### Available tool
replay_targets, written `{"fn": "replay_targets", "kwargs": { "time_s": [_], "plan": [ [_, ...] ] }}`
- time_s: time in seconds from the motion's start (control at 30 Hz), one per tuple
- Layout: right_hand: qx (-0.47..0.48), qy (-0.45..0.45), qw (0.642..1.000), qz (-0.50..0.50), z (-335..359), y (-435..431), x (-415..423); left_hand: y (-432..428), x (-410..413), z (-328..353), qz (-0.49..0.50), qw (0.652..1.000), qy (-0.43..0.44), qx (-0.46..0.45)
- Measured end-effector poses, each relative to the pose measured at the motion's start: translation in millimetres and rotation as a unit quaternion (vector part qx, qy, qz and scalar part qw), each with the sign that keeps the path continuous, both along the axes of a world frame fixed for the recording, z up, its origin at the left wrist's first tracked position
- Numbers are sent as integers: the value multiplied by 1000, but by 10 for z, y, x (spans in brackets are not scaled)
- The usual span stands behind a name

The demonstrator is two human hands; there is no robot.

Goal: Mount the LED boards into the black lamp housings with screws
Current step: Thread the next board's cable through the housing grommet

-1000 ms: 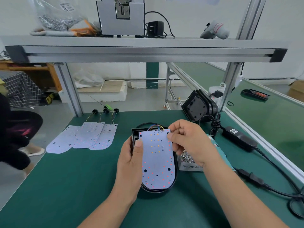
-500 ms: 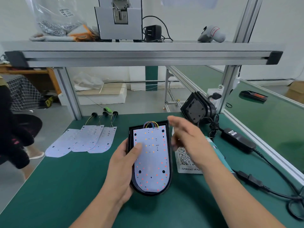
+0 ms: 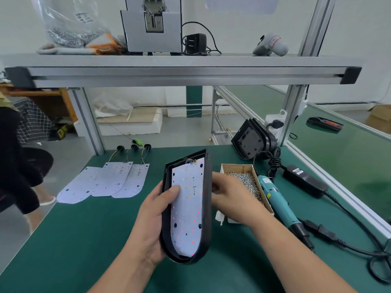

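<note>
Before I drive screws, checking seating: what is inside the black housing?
The black housing holds a white LED board, coloured wires at its far end. Anything under the board is covered.

Forearms reach forward; left hand [image 3: 152,220] grips the housing [image 3: 208,208], thumb pressed inward, right hand [image 3: 230,199] holds its side, fingers curled.

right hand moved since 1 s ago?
Yes. The right hand left the top edge of the LED board and went right and toward the person; it is now over the near half of the screw box, beside the housing.
</note>
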State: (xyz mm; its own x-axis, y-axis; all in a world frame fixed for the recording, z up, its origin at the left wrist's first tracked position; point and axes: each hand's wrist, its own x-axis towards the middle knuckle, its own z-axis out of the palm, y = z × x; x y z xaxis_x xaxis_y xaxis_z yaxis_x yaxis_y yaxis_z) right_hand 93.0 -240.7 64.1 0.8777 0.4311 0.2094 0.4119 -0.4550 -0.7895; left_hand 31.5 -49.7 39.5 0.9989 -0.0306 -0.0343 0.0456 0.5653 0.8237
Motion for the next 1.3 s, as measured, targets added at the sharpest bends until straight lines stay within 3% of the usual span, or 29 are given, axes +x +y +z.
{"fn": "replay_targets", "kwargs": {
  "time_s": [0.1,0.17,0.27,0.33,0.5,0.6,0.67,0.8,0.97,1.17,1.3],
  "plan": [
    [57,49,997,-28,-45,-30,55,13,6,-3,21,999,34,-11],
    [145,102,984,-14,-61,-40,89,6,5,1,31,998,50,-19],
    [311,187,931,27,-120,-34,149,-11,2,-9,29,997,68,-25],
    [355,222,908,36,-133,-26,161,-16,5,-17,24,996,76,-42],
    [229,118,966,-17,-85,19,175,41,46,-50,19,993,75,-94],
    [210,110,971,-37,-58,0,163,44,58,-74,27,989,84,-120],
    [191,85,976,-62,-29,-58,151,27,78,-101,21,991,102,-87],
    [141,-30,984,-101,105,-106,68,-21,138,-125,15,991,125,-48],
    [64,-170,980,-78,140,48,-145,3,94,-280,21,979,201,28],
    [-8,-208,975,-77,134,-6,-115,119,126,-151,30,981,109,156],
    [-58,-205,974,-78,154,-75,-68,365,248,-47,78,987,131,53]
  ]
}}
